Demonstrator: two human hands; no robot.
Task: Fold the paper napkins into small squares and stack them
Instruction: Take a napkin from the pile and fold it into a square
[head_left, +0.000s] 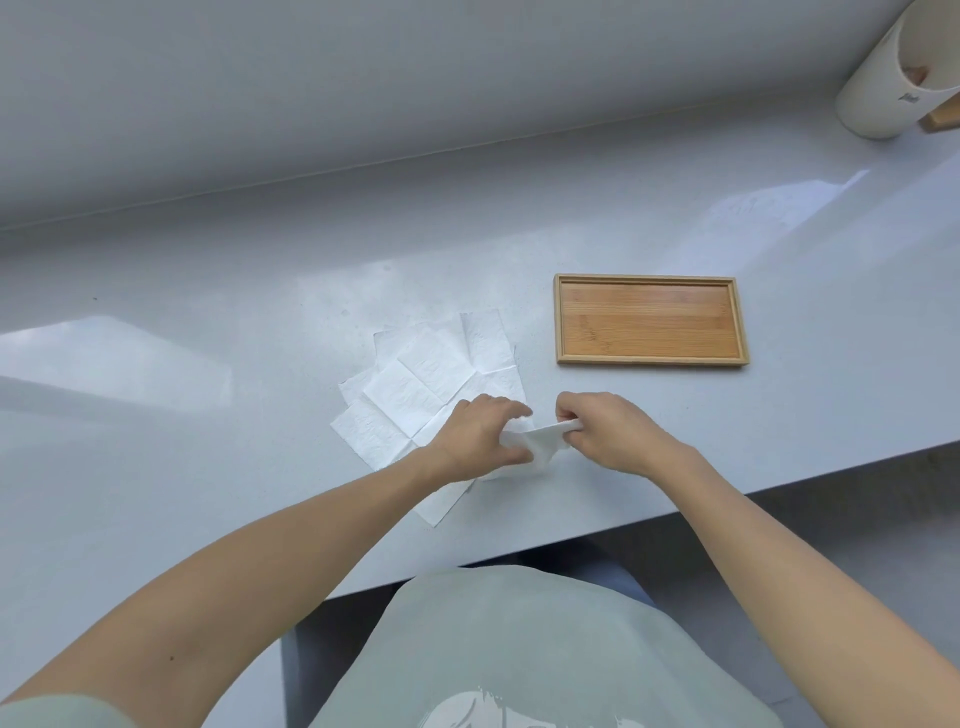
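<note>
Several white paper napkins (426, 384) lie unfolded and overlapping in a loose pile on the pale grey counter, left of centre. At the pile's near right corner both my hands hold one napkin (540, 441), which is bunched and partly folded between them. My left hand (480, 434) pinches its left side, fingers curled over the paper. My right hand (605, 428) pinches its upper right edge between thumb and fingers. The held napkin's lower part hangs down to the counter, partly hidden by my left hand.
An empty rectangular bamboo tray (649, 280) sits on the counter just beyond my right hand. A white cylindrical cup (883, 78) stands at the far right corner against the wall. The counter's front edge (675, 512) runs diagonally close under my forearms.
</note>
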